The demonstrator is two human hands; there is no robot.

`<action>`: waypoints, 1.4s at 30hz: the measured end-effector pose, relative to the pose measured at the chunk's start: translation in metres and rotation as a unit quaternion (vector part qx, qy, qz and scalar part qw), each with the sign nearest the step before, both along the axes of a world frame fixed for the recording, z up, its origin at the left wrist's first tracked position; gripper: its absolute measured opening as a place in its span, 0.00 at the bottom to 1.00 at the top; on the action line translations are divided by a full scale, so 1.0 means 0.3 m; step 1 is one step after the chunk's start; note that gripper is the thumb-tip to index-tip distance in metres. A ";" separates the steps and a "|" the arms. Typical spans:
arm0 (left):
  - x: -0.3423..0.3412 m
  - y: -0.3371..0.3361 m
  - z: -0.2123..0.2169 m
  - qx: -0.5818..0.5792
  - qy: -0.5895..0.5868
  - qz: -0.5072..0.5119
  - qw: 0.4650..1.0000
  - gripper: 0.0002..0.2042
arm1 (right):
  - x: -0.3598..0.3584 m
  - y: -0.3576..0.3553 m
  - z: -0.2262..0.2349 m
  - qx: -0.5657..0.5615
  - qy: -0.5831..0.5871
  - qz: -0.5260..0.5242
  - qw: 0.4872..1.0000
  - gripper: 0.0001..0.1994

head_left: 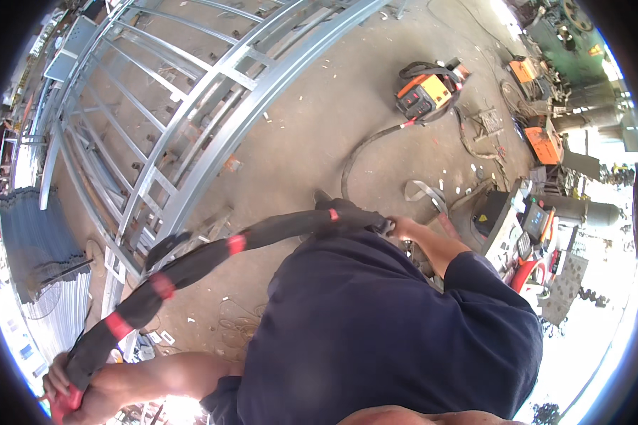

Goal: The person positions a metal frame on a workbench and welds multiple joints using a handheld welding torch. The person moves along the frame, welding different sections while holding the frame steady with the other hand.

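A thick black sleeved cable (191, 262) with red bands runs in a long arc from the lower left to the front of my body. My left hand (85, 389) is closed round its lower left end, where a red piece shows beside the palm. At the other side, my right hand (398, 228) is closed at the cable near my waist, its fingers partly hidden. From about there a thinner dark hose curves up to an orange, yellow and black machine (425, 93) on the floor.
A large welded metal frame (191, 106) of bars fills the upper left. Stacked grey corrugated sheets (32, 241) stand at the far left. Orange machines (544, 144) and a cluttered bench (507, 219) line the right. Loose cords (237, 326) and scraps lie on the floor.
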State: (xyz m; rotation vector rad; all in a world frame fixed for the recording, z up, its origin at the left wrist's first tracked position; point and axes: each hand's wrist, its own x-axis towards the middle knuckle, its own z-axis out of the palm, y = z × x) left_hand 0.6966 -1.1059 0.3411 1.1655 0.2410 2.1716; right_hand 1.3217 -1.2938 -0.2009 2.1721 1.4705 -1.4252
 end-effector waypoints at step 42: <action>0.474 0.621 -1.109 -0.439 0.463 0.044 0.769 0.21 | -0.804 1.762 1.282 0.197 0.308 0.112 0.924 0.27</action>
